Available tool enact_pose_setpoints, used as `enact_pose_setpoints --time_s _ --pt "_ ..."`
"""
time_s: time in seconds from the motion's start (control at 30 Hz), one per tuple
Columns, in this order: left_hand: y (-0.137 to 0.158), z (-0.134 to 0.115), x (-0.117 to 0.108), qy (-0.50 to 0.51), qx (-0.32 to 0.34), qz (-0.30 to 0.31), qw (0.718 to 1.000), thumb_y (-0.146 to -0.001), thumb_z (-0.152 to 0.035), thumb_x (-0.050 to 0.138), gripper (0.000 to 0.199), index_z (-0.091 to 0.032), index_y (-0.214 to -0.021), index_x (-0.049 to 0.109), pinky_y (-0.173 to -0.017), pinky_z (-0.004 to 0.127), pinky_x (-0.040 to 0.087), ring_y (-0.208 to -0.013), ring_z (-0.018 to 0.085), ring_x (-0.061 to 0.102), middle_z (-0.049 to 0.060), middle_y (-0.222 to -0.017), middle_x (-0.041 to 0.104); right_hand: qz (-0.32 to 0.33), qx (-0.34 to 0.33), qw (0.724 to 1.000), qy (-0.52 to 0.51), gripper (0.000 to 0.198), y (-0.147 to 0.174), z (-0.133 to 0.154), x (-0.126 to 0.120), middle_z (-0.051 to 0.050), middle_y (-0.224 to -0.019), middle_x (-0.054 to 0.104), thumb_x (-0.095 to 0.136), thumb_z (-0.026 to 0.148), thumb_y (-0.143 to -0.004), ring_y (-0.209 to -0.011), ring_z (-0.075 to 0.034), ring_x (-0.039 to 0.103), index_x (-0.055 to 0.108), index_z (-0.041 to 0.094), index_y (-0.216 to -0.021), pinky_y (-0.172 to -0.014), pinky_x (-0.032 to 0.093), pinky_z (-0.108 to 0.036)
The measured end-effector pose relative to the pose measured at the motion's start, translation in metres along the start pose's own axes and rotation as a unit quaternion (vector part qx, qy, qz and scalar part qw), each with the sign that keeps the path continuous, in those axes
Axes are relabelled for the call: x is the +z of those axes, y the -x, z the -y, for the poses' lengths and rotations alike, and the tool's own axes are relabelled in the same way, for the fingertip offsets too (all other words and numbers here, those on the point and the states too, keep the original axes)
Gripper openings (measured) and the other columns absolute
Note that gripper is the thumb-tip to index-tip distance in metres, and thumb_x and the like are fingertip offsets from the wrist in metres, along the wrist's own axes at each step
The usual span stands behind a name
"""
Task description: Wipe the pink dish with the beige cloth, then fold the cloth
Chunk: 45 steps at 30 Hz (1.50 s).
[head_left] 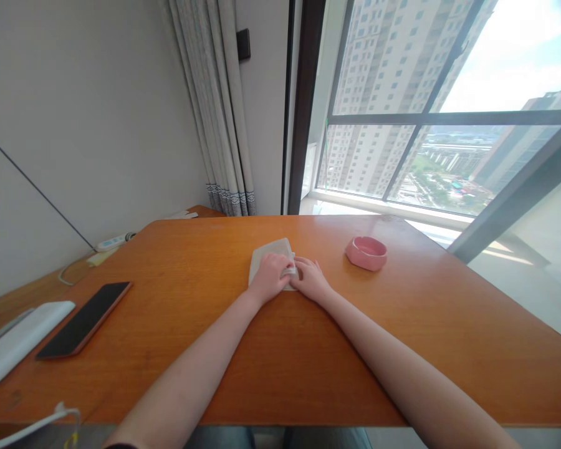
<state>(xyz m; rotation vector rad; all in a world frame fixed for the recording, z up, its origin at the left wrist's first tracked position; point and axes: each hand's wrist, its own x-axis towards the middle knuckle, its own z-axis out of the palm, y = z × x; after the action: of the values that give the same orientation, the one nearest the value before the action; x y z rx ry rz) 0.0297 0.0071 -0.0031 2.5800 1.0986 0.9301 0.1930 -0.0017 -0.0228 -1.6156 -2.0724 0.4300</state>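
Observation:
A flat, pale grey, roughly square piece (280, 248), perhaps folded cloth or a thin packet, lies on the wooden table (191, 262) in front of me. My left hand (272, 274) rests over its middle with the fingers curled, closed on a whitish fold at its right side. At the right edge, my right hand (312, 280) has its fingers bent and its thumb near the left hand, closed on the same piece. The two hands nearly touch, and they cover much of the piece's lower right part. Exactly what the fingertips grip is partly hidden.
A pink faceted bowl (366, 252) stands to the right of my hands. At the left lie a black-topped flat slab (86, 319) and a white device (23, 337). A power strip (115, 242) sits by the wall, and a white cable (32, 427) hangs at the near left edge.

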Motion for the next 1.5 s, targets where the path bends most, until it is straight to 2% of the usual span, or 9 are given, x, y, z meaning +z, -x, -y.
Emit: enact_pose_setpoints --time_s 0.1,0.53,0.67,0.73,0.83,0.93,1.17,1.33,1.5 --pt "0.007 0.0 0.013 -0.002 0.027 0.051 0.998 -0.078 -0.013 0.049 0.019 -0.021 -0.092 0.06 -0.094 0.038 0.037 -0.097 0.021 0.055 0.004 -0.096 0.064 -0.005 0.004 1.0 -0.013 0.03 -0.005 -0.005 0.002 -0.005 -0.132 0.054 0.053 0.024 -0.075 -0.125 -0.025 0.044 0.065 0.025 -0.102 -0.108 0.017 -0.055" --pt "0.006 -0.007 0.004 0.003 0.026 0.016 1.0 -0.082 -0.031 0.056 0.018 -0.02 -0.094 0.062 -0.101 0.041 0.036 -0.092 0.021 0.061 0.004 -0.095 0.069 -0.133 0.017 0.983 -0.127 0.045 -0.014 -0.027 0.023 -0.009 -0.113 0.062 0.046 0.007 -0.065 -0.109 -0.023 0.055 0.051 0.019 -0.108 -0.1 0.036 -0.045" --pt "0.008 0.014 -0.015 -0.008 -0.053 -0.049 0.997 -0.092 -0.037 0.036 0.034 -0.019 -0.108 0.061 -0.107 0.043 0.032 -0.111 0.021 0.056 0.008 -0.115 0.065 -0.222 0.016 0.957 -0.186 0.05 -0.017 -0.031 0.019 -0.01 -0.117 0.059 0.035 0.005 -0.068 -0.115 -0.021 0.051 0.052 0.018 -0.113 -0.102 0.039 -0.043" --pt "0.01 0.027 -0.017 -0.024 -0.11 -0.008 0.994 -0.092 -0.038 0.036 0.038 -0.02 -0.118 0.058 -0.109 0.049 0.027 -0.125 0.024 0.046 0.01 -0.132 0.055 -0.239 -0.025 0.956 -0.169 0.044 -0.013 -0.022 0.012 -0.011 -0.118 0.058 0.035 0.009 -0.074 -0.117 -0.022 0.049 0.054 0.018 -0.113 -0.104 0.036 -0.044" --pt "0.012 0.032 -0.009 -0.03 -0.137 0.099 0.985 -0.089 -0.041 0.042 0.043 -0.021 -0.126 0.053 -0.109 0.061 0.014 -0.135 0.031 0.032 0.011 -0.144 0.043 -0.199 -0.118 0.968 -0.098 0.039 -0.001 -0.001 0.005 -0.013 -0.129 0.053 0.038 0.021 -0.085 -0.124 -0.023 0.044 0.052 0.017 -0.121 -0.109 0.03 -0.046" --pt "0.012 0.019 0.004 0.027 -0.078 0.083 0.993 -0.09 -0.028 0.038 0.04 -0.022 -0.126 0.053 -0.112 0.058 0.008 -0.13 0.025 0.041 0.009 -0.138 0.05 -0.108 -0.166 0.98 -0.024 0.045 0.008 0.016 0.008 -0.011 -0.142 0.043 0.035 0.026 -0.091 -0.132 -0.023 0.037 0.044 0.017 -0.134 -0.112 0.025 -0.045" --pt "0.01 0.038 0.006 0.05 -0.126 -0.037 0.99 -0.081 -0.012 0.039 0.028 -0.018 -0.092 0.064 -0.107 0.041 0.035 -0.117 0.02 0.052 0.008 -0.119 0.061 0.042 -0.026 0.989 0.139 0.047 0.022 0.018 0.001 -0.009 -0.144 0.041 0.039 0.026 -0.088 -0.133 -0.032 0.032 0.047 0.017 -0.133 -0.108 0.026 -0.052" --pt "0.014 0.053 0.007 -0.035 -0.158 0.021 0.987 -0.081 -0.019 0.047 0.023 -0.018 -0.1 0.06 -0.106 0.045 0.035 -0.12 0.024 0.05 0.01 -0.122 0.059 0.049 0.019 0.977 0.206 0.044 0.071 -0.001 -0.032 -0.01 -0.142 0.045 0.043 0.018 -0.08 -0.136 -0.031 0.031 0.055 0.015 -0.122 -0.11 0.022 -0.053" --pt "0.016 0.044 0.01 -0.055 -0.157 0.058 0.984 -0.084 -0.024 0.046 0.029 -0.02 -0.111 0.057 -0.112 0.047 0.025 -0.128 0.023 0.042 0.009 -0.133 0.053 0.025 0.112 0.964 0.24 0.051 0.134 -0.079 -0.072 -0.009 -0.143 0.044 0.037 0.015 -0.079 -0.135 -0.028 0.035 0.049 0.012 -0.128 -0.109 0.033 -0.043"
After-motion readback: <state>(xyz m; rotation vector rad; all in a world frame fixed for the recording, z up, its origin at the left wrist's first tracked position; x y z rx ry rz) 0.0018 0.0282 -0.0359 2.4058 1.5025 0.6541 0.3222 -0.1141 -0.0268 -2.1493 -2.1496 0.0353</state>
